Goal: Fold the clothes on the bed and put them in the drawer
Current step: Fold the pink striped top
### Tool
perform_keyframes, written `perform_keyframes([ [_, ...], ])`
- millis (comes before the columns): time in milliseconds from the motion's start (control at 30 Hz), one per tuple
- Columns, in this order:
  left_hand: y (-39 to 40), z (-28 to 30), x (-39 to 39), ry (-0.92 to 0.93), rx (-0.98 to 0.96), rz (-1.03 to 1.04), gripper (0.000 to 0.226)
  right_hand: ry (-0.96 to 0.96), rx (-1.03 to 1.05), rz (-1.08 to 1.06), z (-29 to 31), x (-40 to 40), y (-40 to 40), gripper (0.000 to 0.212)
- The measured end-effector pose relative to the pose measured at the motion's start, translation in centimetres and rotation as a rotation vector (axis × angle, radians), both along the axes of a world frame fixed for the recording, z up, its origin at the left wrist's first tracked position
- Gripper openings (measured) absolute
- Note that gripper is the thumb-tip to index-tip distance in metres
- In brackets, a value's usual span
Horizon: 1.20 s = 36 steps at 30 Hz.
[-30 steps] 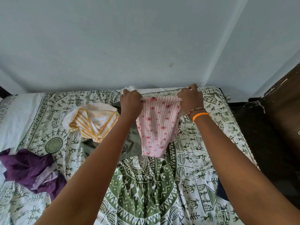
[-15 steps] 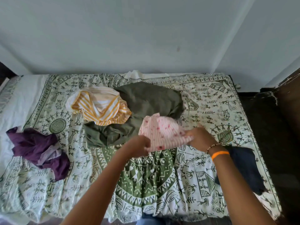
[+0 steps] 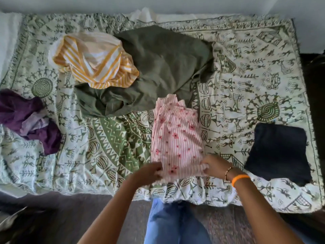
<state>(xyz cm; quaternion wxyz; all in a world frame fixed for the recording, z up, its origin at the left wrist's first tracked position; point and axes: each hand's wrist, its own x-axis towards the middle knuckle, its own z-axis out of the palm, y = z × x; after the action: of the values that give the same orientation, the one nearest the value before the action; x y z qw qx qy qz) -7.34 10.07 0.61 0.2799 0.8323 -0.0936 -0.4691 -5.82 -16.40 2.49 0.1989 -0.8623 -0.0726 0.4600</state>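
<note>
- Head view, starting at my far left: a purple garment [image 3: 29, 120] lies crumpled at the left side of the bed [image 3: 246, 55], well apart from both hands and unfolded.
- Further right, toward the far side, a yellow striped top [image 3: 93, 60] is bunched partly over an olive green garment [image 3: 163, 67]; both look unfolded, so I judge most of the pile is yet to do.
- My left hand [image 3: 149, 173] sits at the near edge of the bed, fingers curled round the near left corner of the pink floral garment [image 3: 175, 136].
- That garment is the piece in work. It lies flat just right of the bed's middle, its long axis running straight away from me, far end touching the olive piece.
- My right hand [image 3: 216, 166], the one with the orange wristband [image 3: 240, 179], pinches the near right corner. Both hands are equally near, one on each side of the near hem.
- As I read it, the next fold turns on that axis: the near hem would travel away from me, up along the garment's length toward its far end.
- Far right, a dark navy piece [image 3: 279, 152] lies flat and squared, just beside the right forearm; it looks already folded.
- No drawer shows in this view.
</note>
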Motion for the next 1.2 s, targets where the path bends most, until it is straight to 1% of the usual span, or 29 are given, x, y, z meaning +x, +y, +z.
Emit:
perform_keyframes([
  [67, 0.7, -0.4, 3.3, -0.100, -0.046, 0.208, 0.006, -0.085, 0.047, -0.148, -0.6, 2.9, -0.3, 0.032],
  [100, 1.0, -0.2, 5.1, -0.160, -0.071, 0.313, 0.005, -0.138, 0.076, -0.242, -0.6, 4.5, -0.4, 0.036],
  [133, 1.1, -0.4, 7.4, -0.209, -0.089, 0.409, 0.014, -0.203, 0.098, -0.327, -1.0, 6.5, -0.3, 0.040],
  [200, 1.0, -0.4, 11.6, -0.270, -0.135, 0.579, 0.022, -0.350, 0.128, -0.448, -1.1, 10.3, -0.1, 0.041],
  [267, 0.4, -1.1, 15.8, -0.389, -0.143, 0.659, 0.023, -0.501, 0.128, -0.524, -1.8, 14.3, 0.6, 0.037],
  [300, 0.1, -1.5, 17.5, -0.434, -0.137, 0.695, 0.017, -0.563, 0.114, -0.551, -2.4, 16.0, 1.1, 0.035],
  [333, -0.2, -2.2, 19.1, -0.456, -0.130, 0.736, 0.006, -0.607, 0.107, -0.576, -3.2, 17.4, 1.5, 0.037],
  [367, -0.5, -3.3, 20.4, -0.447, -0.117, 0.780, 0.018, -0.620, 0.110, -0.603, -4.2, 18.5, 1.8, 0.041],
  [400, -0.8, -4.4, 21.3, -0.393, -0.128, 0.834, 0.035, -0.617, 0.112, -0.624, -5.3, 19.1, 2.1, 0.049],
  [433, -1.1, -5.4, 21.5, -0.320, -0.137, 0.894, 0.047, -0.616, 0.113, -0.641, -6.2, 19.1, 2.3, 0.057],
  [467, -1.2, -6.4, 21.0, -0.255, -0.106, 0.936, 0.053, -0.628, 0.109, -0.661, -7.1, 18.7, 2.3, 0.063],
  [533, -1.3, -8.1, 18.2, -0.116, 0.038, 0.995, 0.065, -0.660, 0.055, -0.766, -9.0, 16.5, 2.1, 0.062],
  [567, -1.2, -8.7, 16.2, -0.024, 0.090, 1.021, 0.070, -0.637, 0.029, -0.860, -9.5, 14.8, 2.1, 0.057],
  [600, -1.1, -9.2, 14.6, 0.076, 0.103, 1.046, 0.072, -0.571, 0.024, -0.967, -10.2, 13.3, 2.2, 0.052],
  [667, -1.0, -9.7, 12.3, 0.250, 0.062, 1.092, 0.067, -0.371, 0.080, -1.112, -11.3, 10.7, 2.7, 0.044],
  [733, -1.2, -9.5, 10.9, 0.350, -0.012, 1.112, 0.058, -0.221, 0.113, -1.131, -11.9, 9.2, 3.3, 0.048],
  [800, -1.7, -8.7, 10.1, 0.442, -0.123, 1.137, 0.048, -0.184, 0.129, -1.171, -11.8, 9.1, 3.6, 0.057],
  [867, -1.9, -8.3, 9.7, 0.443, -0.159, 1.144, 0.041, -0.139, 0.145, -1.243, -11.1, 9.6, 3.9, 0.065],
  [933, -1.7, -8.3, 10.2, 0.345, -0.086, 1.131, 0.040, -0.099, 0.124, -1.237, -10.8, 10.2, 3.8, 0.072],
  [967, -1.5, -8.3, 10.7, 0.285, -0.036, 1.107, 0.043, -0.082, 0.098, -1.213, -10.5, 10.6, 4.0, 0.072],
  [1000, -1.4, -8.1, 11.3, 0.246, -0.002, 1.079, 0.045, -0.058, 0.092, -1.207, -10.4, 11.0, 3.9, 0.063],
  [1033, -1.4, -7.7, 11.8, 0.239, 0.007, 1.061, 0.047, -0.019, 0.134, -1.232, -10.2, 11.4, 4.0, 0.045],
  [1067, -1.5, -7.2, 12.3, 0.270, -0.011, 1.060, 0.045, 0.057, 0.220, -1.277, -9.7, 11.9, 3.9, 0.027],
  [1100, -1.5, -6.6, 12.8, 0.340, -0.053, 1.086, 0.042, 0.158, 0.324, -1.312, -9.2, 12.3, 3.9, 0.013],
  [1133, -1.6, -5.9, 13.2, 0.442, -0.113, 1.139, 0.038, 0.241, 0.425, -1.331, -8.7, 12.7, 3.7, 0.009],
  [1200, -1.6, -4.6, 13.9, 0.660, -0.237, 1.282, 0.033, 0.332, 0.590, -1.372, -8.1, 12.9, 2.8, 0.016],
])
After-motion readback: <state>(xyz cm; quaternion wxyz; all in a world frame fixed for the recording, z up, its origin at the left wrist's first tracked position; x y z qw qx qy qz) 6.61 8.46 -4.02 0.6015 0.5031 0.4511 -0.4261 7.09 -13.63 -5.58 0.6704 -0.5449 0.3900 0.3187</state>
